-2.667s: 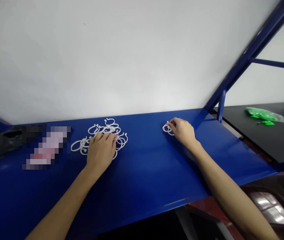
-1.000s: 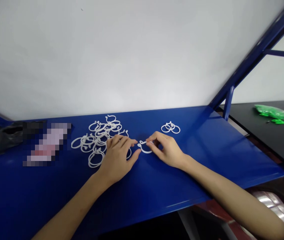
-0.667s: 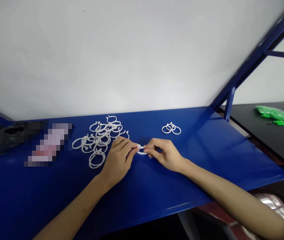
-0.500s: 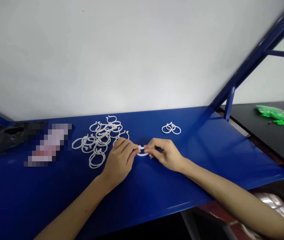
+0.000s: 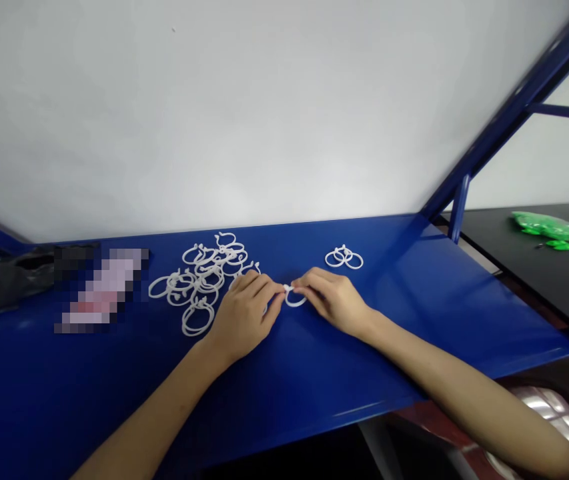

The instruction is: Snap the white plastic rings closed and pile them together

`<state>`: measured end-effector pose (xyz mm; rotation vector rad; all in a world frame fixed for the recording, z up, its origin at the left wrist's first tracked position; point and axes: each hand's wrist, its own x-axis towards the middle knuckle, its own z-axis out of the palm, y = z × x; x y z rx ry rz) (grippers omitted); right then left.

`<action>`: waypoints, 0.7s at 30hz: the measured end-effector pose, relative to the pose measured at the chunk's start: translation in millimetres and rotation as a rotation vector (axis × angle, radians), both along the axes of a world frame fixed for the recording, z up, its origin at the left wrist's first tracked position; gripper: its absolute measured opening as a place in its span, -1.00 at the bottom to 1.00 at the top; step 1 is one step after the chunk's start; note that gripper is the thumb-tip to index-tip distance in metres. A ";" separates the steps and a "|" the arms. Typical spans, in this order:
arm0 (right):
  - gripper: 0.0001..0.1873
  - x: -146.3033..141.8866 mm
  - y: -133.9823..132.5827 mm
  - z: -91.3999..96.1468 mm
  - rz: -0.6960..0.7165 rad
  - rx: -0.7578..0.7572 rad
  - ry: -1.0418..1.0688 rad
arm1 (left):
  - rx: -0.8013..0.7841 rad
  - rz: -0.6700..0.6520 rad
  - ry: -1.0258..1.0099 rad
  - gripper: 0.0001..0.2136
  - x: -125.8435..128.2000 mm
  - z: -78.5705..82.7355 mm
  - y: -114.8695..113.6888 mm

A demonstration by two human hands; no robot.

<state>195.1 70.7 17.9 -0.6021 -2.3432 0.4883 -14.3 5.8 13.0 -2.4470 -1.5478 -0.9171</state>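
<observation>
Centrally: one ring (image 5: 295, 305), curve toward the front of the counter (image 5: 309, 380); left hand (image 5: 245, 312) pinches its upper-left end, right hand (image 5: 338, 301) its upper-right side.

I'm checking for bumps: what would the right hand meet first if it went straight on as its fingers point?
Past the white ring it holds, the right hand would probably meet the left hand first; how exactly they line up in depth is hard to judge from this one view.
</observation>
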 end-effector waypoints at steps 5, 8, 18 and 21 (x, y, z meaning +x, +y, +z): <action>-0.80 21.9 34.0 6.9 -0.535 0.148 -0.240 | -0.063 0.238 0.155 -0.63 -26.5 -4.7 10.2; -0.81 37.4 52.9 10.2 -0.760 0.085 -0.301 | -0.096 0.312 0.196 -0.64 -45.2 -10.1 13.7; -0.81 42.7 65.6 5.1 -0.856 0.033 -0.258 | -0.075 0.306 0.219 -0.77 -55.5 -12.9 17.3; -0.81 38.8 57.7 9.6 -0.813 0.094 -0.219 | -0.021 0.333 0.186 -0.78 -53.8 -6.8 16.2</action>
